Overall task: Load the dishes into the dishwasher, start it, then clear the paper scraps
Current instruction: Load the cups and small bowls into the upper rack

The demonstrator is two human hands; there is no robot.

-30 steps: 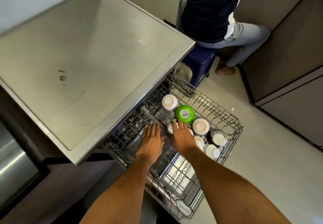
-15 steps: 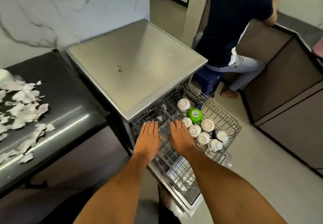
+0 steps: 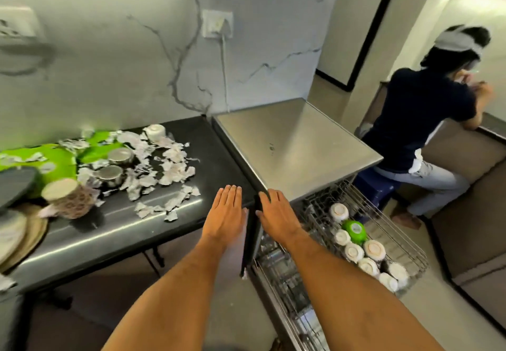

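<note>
left hand, right hand: flat, empty | wire rack right: upturned cups | paper scraps left: blurred, possibly foil

Just one head cam, up high, pointing forward and down over the dishwasher; close to the forearms, dark countertop off to its left.

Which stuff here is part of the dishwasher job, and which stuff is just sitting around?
Part of the job:
- dishwasher
- pulled-out rack with upside-down cups and a green bowl
- paper scraps on the black counter
- steel cups and patterned cup among them
- left hand, right hand, both empty

Just there:
- wall socket
- seated person
- blue stool
</note>
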